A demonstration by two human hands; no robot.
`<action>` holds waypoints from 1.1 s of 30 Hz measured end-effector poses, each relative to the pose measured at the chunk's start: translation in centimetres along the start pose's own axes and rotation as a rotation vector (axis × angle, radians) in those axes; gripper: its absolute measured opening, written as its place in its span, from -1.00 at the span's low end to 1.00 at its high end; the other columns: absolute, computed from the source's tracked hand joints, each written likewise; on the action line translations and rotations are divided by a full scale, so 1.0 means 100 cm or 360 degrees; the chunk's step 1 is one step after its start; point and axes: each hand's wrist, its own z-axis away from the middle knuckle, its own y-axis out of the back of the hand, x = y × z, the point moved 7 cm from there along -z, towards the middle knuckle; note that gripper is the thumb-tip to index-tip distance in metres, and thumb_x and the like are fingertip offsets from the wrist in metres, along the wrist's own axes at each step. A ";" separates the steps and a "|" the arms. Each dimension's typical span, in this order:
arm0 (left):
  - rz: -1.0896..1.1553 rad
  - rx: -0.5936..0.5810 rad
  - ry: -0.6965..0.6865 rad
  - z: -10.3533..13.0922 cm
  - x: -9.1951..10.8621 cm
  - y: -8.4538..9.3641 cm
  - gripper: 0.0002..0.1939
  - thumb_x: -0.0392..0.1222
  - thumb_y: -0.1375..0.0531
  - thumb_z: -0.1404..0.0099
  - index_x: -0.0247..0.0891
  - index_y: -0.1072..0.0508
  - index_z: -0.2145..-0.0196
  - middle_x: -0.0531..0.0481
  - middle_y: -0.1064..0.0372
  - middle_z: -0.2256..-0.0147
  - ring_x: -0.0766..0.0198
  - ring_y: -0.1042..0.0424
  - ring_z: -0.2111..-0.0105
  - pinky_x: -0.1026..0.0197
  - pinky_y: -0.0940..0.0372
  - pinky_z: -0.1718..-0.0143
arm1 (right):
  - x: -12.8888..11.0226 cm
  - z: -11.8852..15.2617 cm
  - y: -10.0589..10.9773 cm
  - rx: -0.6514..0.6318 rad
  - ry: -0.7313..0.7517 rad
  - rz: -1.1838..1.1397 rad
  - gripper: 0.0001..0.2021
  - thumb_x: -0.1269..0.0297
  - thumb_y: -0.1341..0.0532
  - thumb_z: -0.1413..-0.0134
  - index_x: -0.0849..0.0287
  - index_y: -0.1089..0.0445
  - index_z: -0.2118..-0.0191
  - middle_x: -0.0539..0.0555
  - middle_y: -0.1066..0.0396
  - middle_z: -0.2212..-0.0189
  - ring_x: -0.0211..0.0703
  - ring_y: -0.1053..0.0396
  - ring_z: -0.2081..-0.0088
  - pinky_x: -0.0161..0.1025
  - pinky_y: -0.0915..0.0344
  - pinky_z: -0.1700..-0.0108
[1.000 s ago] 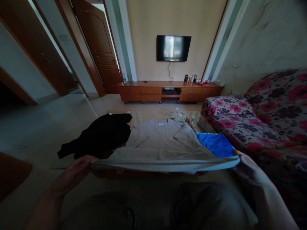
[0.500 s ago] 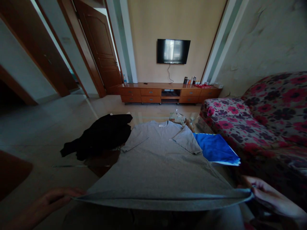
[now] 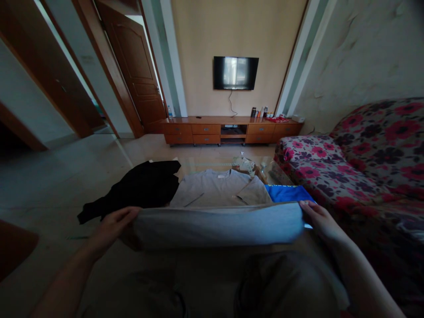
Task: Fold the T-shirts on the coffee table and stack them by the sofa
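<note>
A grey T-shirt (image 3: 218, 223) is stretched between my two hands, its lower part lifted and doubled over toward the collar. The collar and both sleeves lie flat on the glass table, pointing away from me. My left hand (image 3: 121, 221) pinches the left end of the raised hem. At the right end, my right hand (image 3: 313, 212) grips the hem between thumb and fingers. A black garment (image 3: 145, 185) lies to the left of the shirt. On the right, a blue folded cloth or bag (image 3: 289, 193) is partly covered by the raised shirt.
A floral sofa (image 3: 318, 165) stands close on the right. Behind the shirt are a crumpled plastic bag (image 3: 244, 164) and a small glass (image 3: 263, 168). A low wooden cabinet (image 3: 205, 130) runs along the far wall beneath a television (image 3: 236, 73). My knees show below.
Both hands have moved up, forward and closer together, carrying the shirt's hem away from me. The lower half of the shirt is now doubled toward the collar.
</note>
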 end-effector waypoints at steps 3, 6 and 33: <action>0.0033 0.0211 -0.0114 -0.053 0.003 -0.029 -0.37 0.33 -0.32 -0.06 -0.27 -0.63 0.15 -0.18 -0.60 0.16 -0.05 -0.51 0.10 0.07 -0.42 0.10 | 0.011 -0.052 -0.020 0.0121 0.0044 0.0359 -0.53 -0.21 -0.43 0.13 0.15 -0.42 0.48 -0.08 -0.24 0.64 -0.31 -0.12 0.59 -0.35 -0.05 0.58; 0.0051 0.0347 -0.0120 -0.097 -0.012 -0.057 -0.44 0.27 -0.32 -0.05 -0.26 -0.63 0.20 -0.18 -0.60 0.15 0.00 -0.53 0.14 0.10 -0.39 0.09 | 0.023 -0.090 -0.036 0.0336 0.0116 0.0746 -0.58 -0.16 -0.38 0.09 0.14 -0.44 0.54 0.01 -0.35 0.62 -0.19 -0.28 0.51 -0.31 -0.14 0.50; -0.1074 -0.0699 -0.1192 -0.081 0.004 -0.283 -0.76 -0.13 -0.04 -0.45 -0.18 -0.50 0.20 -0.16 -0.43 0.16 0.08 -0.41 0.12 0.05 -0.28 0.03 | 0.102 -0.058 -0.226 -0.1009 0.0567 0.1428 -0.79 0.29 -0.17 -0.27 0.18 -0.50 0.08 0.18 -0.45 0.11 -0.05 -0.42 0.14 -0.18 -0.30 0.01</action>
